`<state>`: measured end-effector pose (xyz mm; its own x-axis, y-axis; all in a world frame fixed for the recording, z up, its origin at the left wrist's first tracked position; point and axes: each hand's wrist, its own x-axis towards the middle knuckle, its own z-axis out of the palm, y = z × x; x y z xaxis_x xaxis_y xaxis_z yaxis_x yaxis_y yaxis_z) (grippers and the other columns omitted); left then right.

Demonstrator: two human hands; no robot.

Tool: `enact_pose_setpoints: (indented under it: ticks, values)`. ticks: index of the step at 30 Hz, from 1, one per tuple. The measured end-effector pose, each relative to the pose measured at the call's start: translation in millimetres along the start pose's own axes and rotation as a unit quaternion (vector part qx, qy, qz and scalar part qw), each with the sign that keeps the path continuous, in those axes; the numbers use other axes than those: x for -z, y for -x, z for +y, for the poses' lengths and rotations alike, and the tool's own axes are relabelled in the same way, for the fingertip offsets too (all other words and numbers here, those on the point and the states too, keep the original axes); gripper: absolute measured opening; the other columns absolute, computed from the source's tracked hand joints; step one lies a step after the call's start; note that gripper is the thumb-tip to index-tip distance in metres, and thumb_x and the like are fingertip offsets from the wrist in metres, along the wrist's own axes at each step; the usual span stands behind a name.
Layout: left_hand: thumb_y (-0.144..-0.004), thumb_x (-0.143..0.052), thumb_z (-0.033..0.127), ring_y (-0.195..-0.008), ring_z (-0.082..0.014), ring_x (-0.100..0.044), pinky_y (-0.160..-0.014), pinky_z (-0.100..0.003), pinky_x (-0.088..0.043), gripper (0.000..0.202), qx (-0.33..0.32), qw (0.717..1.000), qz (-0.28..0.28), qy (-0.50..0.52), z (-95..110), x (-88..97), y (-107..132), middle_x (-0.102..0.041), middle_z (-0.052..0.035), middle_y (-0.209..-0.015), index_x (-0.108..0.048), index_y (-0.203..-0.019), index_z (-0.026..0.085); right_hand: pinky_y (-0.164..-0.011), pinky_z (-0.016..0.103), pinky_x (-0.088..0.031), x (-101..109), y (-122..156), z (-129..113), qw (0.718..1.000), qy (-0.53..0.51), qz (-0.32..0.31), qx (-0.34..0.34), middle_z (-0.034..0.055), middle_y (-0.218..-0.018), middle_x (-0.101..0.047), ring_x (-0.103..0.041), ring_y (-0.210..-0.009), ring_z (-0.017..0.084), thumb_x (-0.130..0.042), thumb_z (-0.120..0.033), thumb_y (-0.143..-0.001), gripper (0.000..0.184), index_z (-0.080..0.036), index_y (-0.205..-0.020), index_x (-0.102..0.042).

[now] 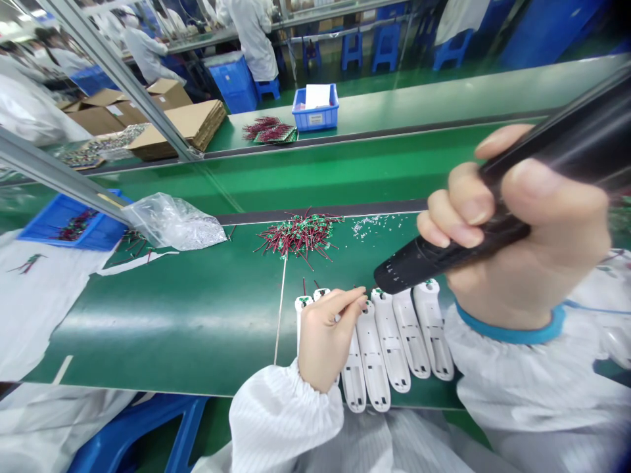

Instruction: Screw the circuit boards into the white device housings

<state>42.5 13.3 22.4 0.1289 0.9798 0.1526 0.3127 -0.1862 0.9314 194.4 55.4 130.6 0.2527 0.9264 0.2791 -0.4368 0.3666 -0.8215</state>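
- left hand [325,335]: thumb and forefinger pressed together, pinching a thin wire lead [355,288]; the lead is too small to make out further
- right hand [537,243]: fingers and thumb wrapped round a black pen-shaped hand tool [444,253] in a fist grip, nose angled down-left
- tool nose sits right by the top end of the white plastic housings [390,341]; can't tell if touching
- housings: seven in view, lying side by side in a slight fan at the near edge of the green conveyor belt [148,328]; left hand covers part of the two leftmost
- small green boards [304,300] show at the top ends of at least two housings
- thin pale rod [280,309] lies on the belt just left of the housings
- heap of green boards with red leads [298,236] on the belt, beyond the housings; scattered small white bits [369,226] just right of it
- further left: clear plastic bag [172,223], then blue bin [73,223] holding more red-lead boards
- next belt over: blue crate [315,108] with white paper, second board heap [269,129]
- far left: cardboard boxes [142,125]
- background: co-worker in a white smock [251,36], blue stools [387,49]
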Motion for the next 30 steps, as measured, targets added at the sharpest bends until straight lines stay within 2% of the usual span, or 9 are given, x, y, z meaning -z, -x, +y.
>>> enact_pose_setpoints:
  ticks: [3,5,9,12,14,20,30]
  values:
    - [-0.087,-0.062,0.015,-0.068,-0.0126,-0.065,-0.066,-0.024,-0.051,0.017,-0.030,0.999,0.011,0.008,7,-2.0,2,-0.074,-0.0018,-0.076,-0.076,-0.096,0.018,-0.039,0.030,-0.033,4,2,4,0.999,0.019,-0.035,0.013,-0.0057,-0.051,-0.047,-0.040,-0.038,0.010,-0.079,-0.028,-0.066,0.023,-0.024,-0.078,-0.060]
    - [-0.087,-0.062,0.016,-0.066,-0.0126,-0.065,-0.064,-0.023,-0.051,0.015,-0.014,0.999,0.015,0.028,11,-4.6,5,-0.074,-0.0010,-0.075,-0.076,-0.091,0.019,-0.039,0.029,-0.035,10,2,10,0.997,0.039,-0.061,0.022,-0.0049,-0.052,-0.049,-0.042,-0.039,0.010,-0.079,-0.027,-0.068,0.021,-0.023,-0.081,-0.062]
    - [-0.083,-0.066,0.019,-0.068,-0.0144,-0.068,-0.065,-0.024,-0.053,0.010,0.108,0.990,-0.044,0.084,5,-16.6,20,-0.075,-0.0006,-0.075,-0.075,-0.080,0.020,-0.044,0.027,-0.039,26,-5,29,0.993,0.094,-0.074,0.026,-0.0046,-0.054,-0.053,-0.048,-0.043,0.011,-0.074,-0.022,-0.073,0.017,-0.021,-0.086,-0.064]
    - [-0.081,-0.068,0.023,-0.077,-0.0177,-0.071,-0.074,-0.027,-0.055,0.008,0.190,0.969,-0.105,0.116,-8,-30.3,33,-0.078,-0.0025,-0.085,-0.075,-0.079,0.020,-0.046,0.027,-0.042,35,-14,45,0.991,0.125,-0.047,0.004,-0.0049,-0.054,-0.055,-0.049,-0.044,0.011,-0.074,-0.023,-0.072,0.018,-0.020,-0.086,-0.064]
    - [-0.082,-0.066,0.024,-0.083,-0.0197,-0.072,-0.081,-0.030,-0.056,0.010,0.218,0.959,-0.124,0.136,-15,-37.7,39,-0.078,-0.0038,-0.089,-0.076,-0.083,0.020,-0.045,0.027,-0.042,37,-19,52,0.990,0.133,-0.036,-0.011,-0.0048,-0.053,-0.055,-0.050,-0.043,0.011,-0.076,-0.024,-0.070,0.018,-0.019,-0.083,-0.064]
    - [-0.083,-0.063,0.023,-0.091,-0.0229,-0.072,-0.087,-0.035,-0.054,0.012,0.242,0.949,-0.120,0.160,-21,-44.1,40,-0.078,-0.0064,-0.092,-0.074,-0.083,0.018,-0.044,0.025,-0.042,37,-23,60,0.986,0.147,-0.043,-0.060,-0.0049,-0.053,-0.056,-0.050,-0.043,0.010,-0.077,-0.022,-0.068,0.019,-0.018,-0.081,-0.063]
    - [-0.085,-0.062,0.025,-0.094,-0.0224,-0.071,-0.089,-0.034,-0.053,0.012,0.244,0.945,-0.133,0.172,-18,-42.9,40,-0.077,-0.0062,-0.095,-0.072,-0.084,0.019,-0.044,0.023,-0.041,37,-22,66,0.984,0.148,-0.070,-0.071,-0.0045,-0.051,-0.056,-0.050,-0.043,0.010,-0.078,-0.025,-0.069,0.020,-0.017,-0.077,-0.062]
